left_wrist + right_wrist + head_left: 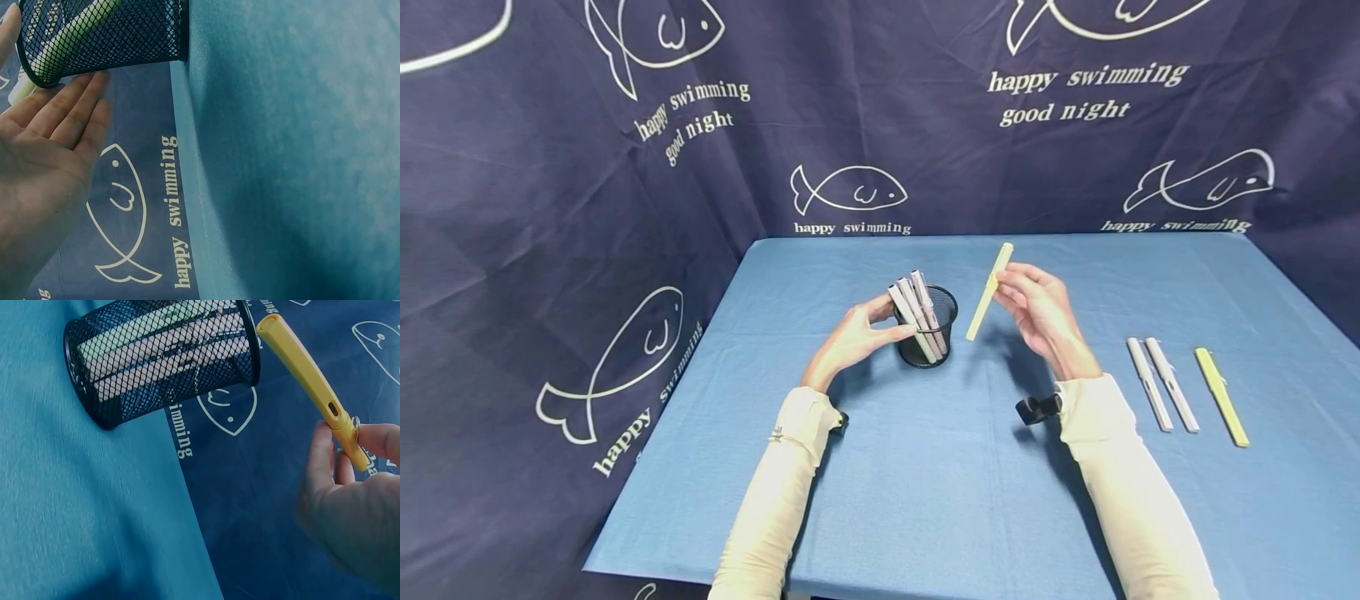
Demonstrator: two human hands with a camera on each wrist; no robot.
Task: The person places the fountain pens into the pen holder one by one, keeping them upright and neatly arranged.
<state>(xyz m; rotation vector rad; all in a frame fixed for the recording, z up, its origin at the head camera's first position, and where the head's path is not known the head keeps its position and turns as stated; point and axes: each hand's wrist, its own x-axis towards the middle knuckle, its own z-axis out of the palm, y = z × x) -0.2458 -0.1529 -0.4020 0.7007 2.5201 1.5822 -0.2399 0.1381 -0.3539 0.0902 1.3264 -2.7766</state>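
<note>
A black mesh pen holder (pixel 905 353) stands on the table, with three pens (pixel 913 302) leaning in it, one pale green and two pinkish. My left hand (pixel 853 335) holds the holder near its rim, thumb on the near side and fingers on the far side. In the left wrist view those fingers (pixel 78 103) lie fairly straight along the mesh. Between thumb and fingertips, my right hand (pixel 1037 308) pinches a capped yellow pen (pixel 306 370) by its clip end. Tilted, the pen is raised to the right of the holder, its free end pointing down beside the rim.
On the right of the blue tabletop (pixel 895 500) lie two pale pens (pixel 1161 383) side by side and another yellow pen (pixel 1222 397). A dark blue curtain (pixel 955 167) with fish prints hangs behind and at the left of the table.
</note>
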